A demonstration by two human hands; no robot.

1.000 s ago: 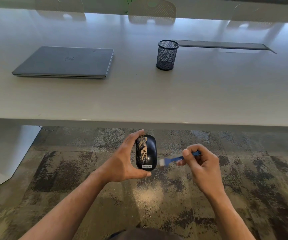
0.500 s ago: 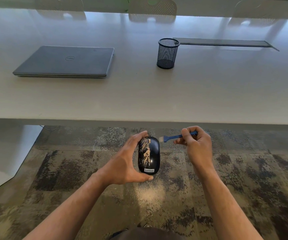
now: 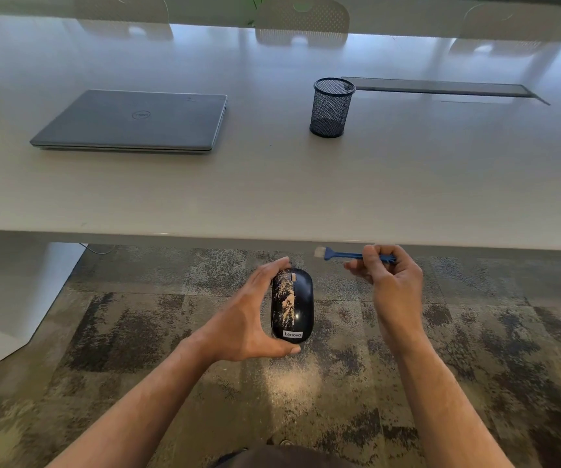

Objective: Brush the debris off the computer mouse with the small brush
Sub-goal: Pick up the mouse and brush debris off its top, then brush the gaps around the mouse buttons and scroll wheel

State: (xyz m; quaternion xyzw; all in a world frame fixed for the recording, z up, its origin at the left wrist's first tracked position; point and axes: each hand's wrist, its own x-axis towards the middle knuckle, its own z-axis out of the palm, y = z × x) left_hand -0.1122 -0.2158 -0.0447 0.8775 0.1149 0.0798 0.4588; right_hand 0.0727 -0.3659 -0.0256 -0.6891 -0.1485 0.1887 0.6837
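A black computer mouse with tan debris streaked down its left half is held over the carpet, below the table edge. My left hand grips it from the left side, thumb under its near end and fingers over its far end. My right hand pinches the handle of a small blue brush with pale bristles pointing left. The bristles hover above and to the right of the mouse's far end, apart from it, level with the table edge.
A pale patch of fallen debris lies on the patterned carpet under the mouse. The grey table carries a shut laptop at left and a black mesh pen cup at centre right. Chairs stand behind.
My right hand has lifted the brush from beside the mouse's near end up to above its far end, by the table edge. The left hand has kept the mouse nearly still.
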